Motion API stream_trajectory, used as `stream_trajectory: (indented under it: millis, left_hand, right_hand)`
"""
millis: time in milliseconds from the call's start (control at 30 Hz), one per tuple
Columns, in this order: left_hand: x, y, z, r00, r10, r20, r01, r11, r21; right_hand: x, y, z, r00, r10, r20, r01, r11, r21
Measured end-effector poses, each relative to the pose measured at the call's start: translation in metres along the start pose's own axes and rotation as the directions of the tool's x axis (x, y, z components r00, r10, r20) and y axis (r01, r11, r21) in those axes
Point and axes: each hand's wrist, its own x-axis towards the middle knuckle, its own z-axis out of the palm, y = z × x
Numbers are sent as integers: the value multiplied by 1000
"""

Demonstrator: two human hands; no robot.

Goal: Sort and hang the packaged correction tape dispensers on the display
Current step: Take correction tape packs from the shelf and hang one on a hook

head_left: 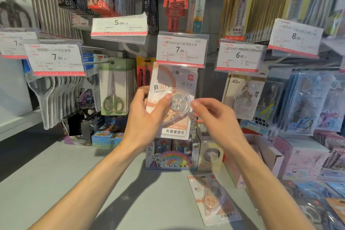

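Observation:
A packaged correction tape dispenser, on a peach and white card with a clear blister, is held up just under the 7.90 price tag of the display hook. My left hand grips its left side, thumb pressed on the blister. My right hand is at the package's right edge, fingers curled beside the blister; whether it pinches the pack I cannot tell. A second pack of the same kind lies flat on the grey shelf at the lower right.
Hanging scissors packs are to the left, other correction tape packs under a 6.00 tag to the right. Boxed toys stand on the shelf behind the hands. Loose packaged items pile at the lower right corner.

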Motion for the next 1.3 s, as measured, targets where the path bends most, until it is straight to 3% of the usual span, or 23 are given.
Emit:
stream_trajectory:
  millis: [367,600,900,1300]
  left_hand:
    - [-1,2,6,996,10,90,-10,1000,8]
    - [23,34,-8,997,61,54,-57,995,-79]
    - [31,84,-6,992,93,85,-64,955,-291]
    - [37,90,-7,996,36,80,-20,980,-197]
  right_hand:
    - [0,2,1,996,58,71,-78,946,314]
    - [0,11,-14,999,37,-25,-26,938,345]
    - [3,1,-10,995,-96,-23,98,931,352]
    - [29,-18,8,985,-132,-115,160,942,296]
